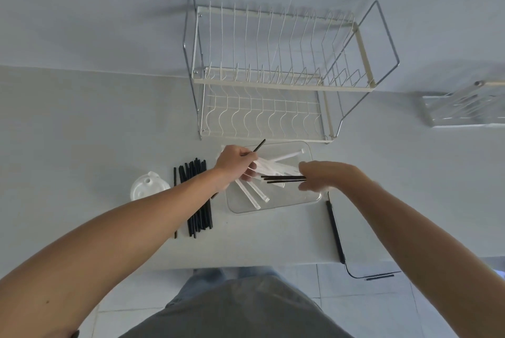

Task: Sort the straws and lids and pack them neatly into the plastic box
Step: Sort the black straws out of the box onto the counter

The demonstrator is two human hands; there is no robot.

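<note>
Step in hand: sorting, by the look of it; black straws are being picked out from among the clear ones in the clear rectangular plastic box point(314, 199) on the pale counter point(82, 124).
Left hand point(235, 161): over the box's far-left end, fingers curled round a single thin black straw point(259, 145) and what looks like a bunch of clear plastic straws point(270, 167).
Right hand point(326, 175): at the box's right side, fingers closed on a few black straws point(282, 179) that lie level across the box.
Sorted pile: a bundle of black straws point(195, 195) lies on the counter just left of the box.
Lids: a white round plastic lid point(149, 187) sits further left, apart from the box.
Next move: probably carry the held black straws to the bundle, keeping them parallel.
Behind: a white wire dish rack point(273, 70).
</note>
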